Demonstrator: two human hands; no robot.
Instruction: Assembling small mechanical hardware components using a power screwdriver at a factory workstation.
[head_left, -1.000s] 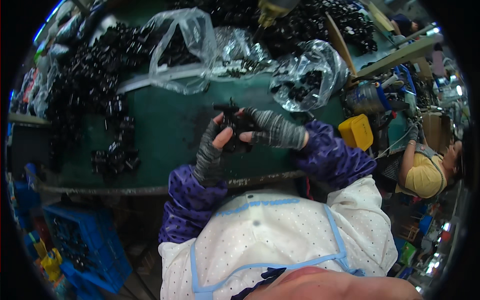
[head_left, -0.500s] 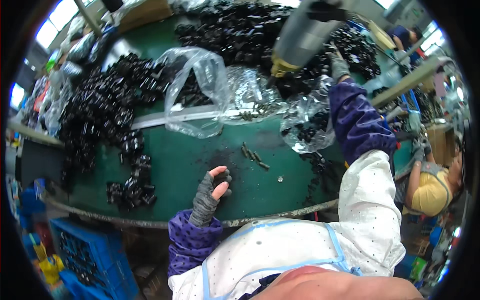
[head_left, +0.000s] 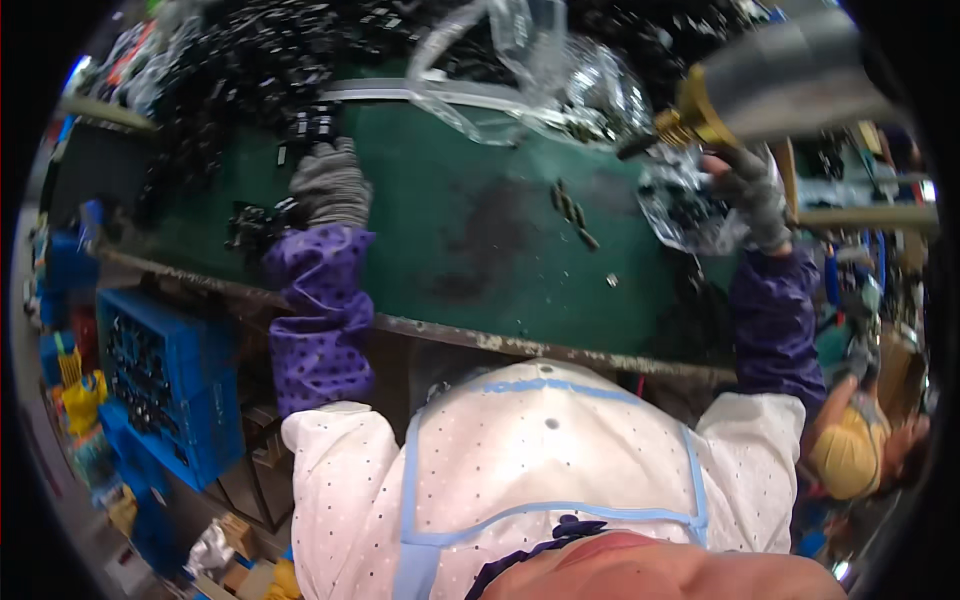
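My left hand (head_left: 332,185), in a grey glove, reaches over the left side of the green table (head_left: 420,210). Its far end meets small shiny black parts (head_left: 315,122); the fingers are hidden and blurred, so its grip does not show. On the right, my right hand (head_left: 757,195), gloved with a bare fingertip showing, is beside a clear plastic bag (head_left: 665,215) with dark pieces inside. A hanging grey power screwdriver (head_left: 790,85) with a brass-coloured nose partly covers this hand. I cannot make out whether it holds anything.
Several short dark metal pins (head_left: 574,213) lie mid-table. Behind them are a metal strip (head_left: 375,90), another clear bag (head_left: 530,50) and heaps of black parts (head_left: 240,70). Blue crates (head_left: 175,375) stand at left below the table edge. Another person in yellow (head_left: 850,450) is at the right.
My left hand has moved left and forward to the black parts. My right hand has drawn back from the far heap to beside the bag. The whole view has shifted.
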